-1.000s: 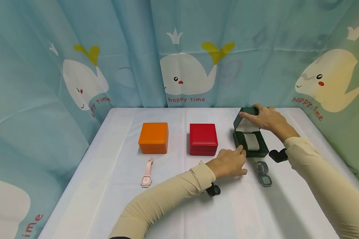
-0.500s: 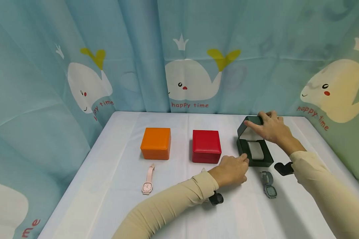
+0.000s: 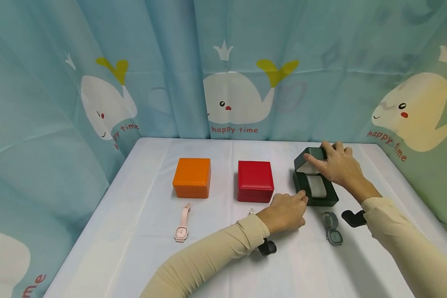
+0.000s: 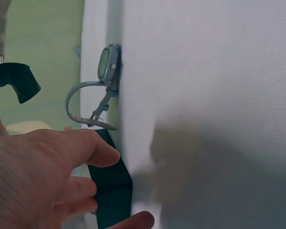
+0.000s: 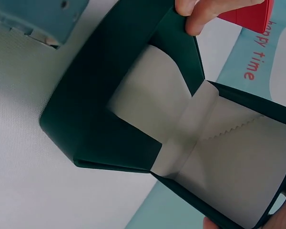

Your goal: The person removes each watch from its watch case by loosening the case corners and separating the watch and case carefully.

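A dark green watch box (image 3: 323, 202) stands at the back right with its hinged lid (image 5: 238, 143) raised. Inside, a pale cushion (image 3: 316, 186) shows with no watch around it. My right hand (image 3: 340, 165) holds the lid, thumb at its front edge and fingers over the top. My left hand (image 3: 287, 212) is at the box's front left corner; its fingertips (image 5: 194, 26) rest on the side rim, while the thumb stands apart. In front of the box lies a grey-blue watch (image 3: 332, 229), its strap looped, as the left wrist view also shows.
A closed red box (image 3: 255, 178) stands left of the green one, and a closed orange box (image 3: 191, 176) further left. A pink watch (image 3: 182, 225) lies before the orange box. The left forearm mostly hides a pale watch (image 3: 251, 211). A whale-print curtain (image 3: 238, 97) hangs behind the table.
The head view has shifted slightly, moving the whole scene a little lower in the picture. Both hands stay at the green box, and its lid remains raised.
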{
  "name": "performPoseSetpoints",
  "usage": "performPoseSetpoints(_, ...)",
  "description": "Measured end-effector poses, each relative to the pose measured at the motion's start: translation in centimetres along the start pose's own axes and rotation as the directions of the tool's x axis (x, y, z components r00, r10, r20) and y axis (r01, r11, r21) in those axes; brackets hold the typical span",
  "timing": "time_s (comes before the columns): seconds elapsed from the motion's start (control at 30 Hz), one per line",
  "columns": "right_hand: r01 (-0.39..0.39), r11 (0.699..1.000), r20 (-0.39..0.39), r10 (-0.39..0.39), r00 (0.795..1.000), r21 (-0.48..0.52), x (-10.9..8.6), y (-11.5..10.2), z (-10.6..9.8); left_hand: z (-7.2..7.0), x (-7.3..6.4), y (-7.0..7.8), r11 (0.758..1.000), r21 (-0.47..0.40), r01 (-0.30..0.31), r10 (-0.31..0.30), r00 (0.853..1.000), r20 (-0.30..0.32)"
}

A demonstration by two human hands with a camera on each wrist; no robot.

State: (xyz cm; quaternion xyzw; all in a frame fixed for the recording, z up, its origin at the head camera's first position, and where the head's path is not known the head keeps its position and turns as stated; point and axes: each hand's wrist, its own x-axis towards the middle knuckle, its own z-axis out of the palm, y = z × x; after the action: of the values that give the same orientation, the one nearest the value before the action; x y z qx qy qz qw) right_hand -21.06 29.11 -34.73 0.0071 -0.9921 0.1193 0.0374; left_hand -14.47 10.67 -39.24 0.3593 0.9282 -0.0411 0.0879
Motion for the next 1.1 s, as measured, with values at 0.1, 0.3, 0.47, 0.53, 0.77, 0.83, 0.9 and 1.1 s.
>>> performPoseSetpoints(0.1,0.007,1.0,-0.013,-0.007,1.0,-0.004,-0.1,-0.1,0.1,0.1,0.0,-0.1,1.0,0.006,-0.002,0.002,1.0,-0.006)
performPoseSetpoints(0.3,0.006,1.0,-0.017,-0.006,1.0,0.004,-0.5,-0.3,0.0,0.0,0.0,-0.2,1.0,0.009,0.008,-0.008,1.0,-0.005)
performPoseSetpoints(0.47,0.011,1.0,-0.031,-0.01,0.999,0.009,-1.2,-0.3,0.5,0.3,-0.1,0.0,1.0,0.02,0.006,-0.006,1.0,-0.002)
performPoseSetpoints(0.53,0.009,1.0,-0.041,-0.009,0.999,0.01,-1.5,-0.3,0.6,0.3,-0.1,0.0,1.0,0.029,0.001,-0.001,1.0,-0.007)
performPoseSetpoints(0.77,-0.006,1.0,-0.058,0.007,0.998,0.017,-2.1,-0.3,0.4,0.2,0.1,-0.1,1.0,0.014,0.0,0.001,1.0,-0.015)
performPoseSetpoints(0.83,-0.014,1.0,-0.054,0.014,0.998,0.013,-2.3,-0.4,0.2,0.1,0.2,-0.1,1.0,0.012,-0.005,0.005,1.0,-0.014)
performPoseSetpoints(0.9,-0.019,1.0,-0.051,0.019,0.999,0.006,-2.4,-0.5,0.0,0.0,0.2,-0.1,1.0,0.011,-0.009,0.009,1.0,-0.016)
performPoseSetpoints(1.1,-0.022,1.0,-0.04,0.022,0.999,-0.007,-2.5,-0.8,-0.5,0.1,0.4,-0.2,1.0,-0.001,-0.012,0.012,1.0,-0.028)
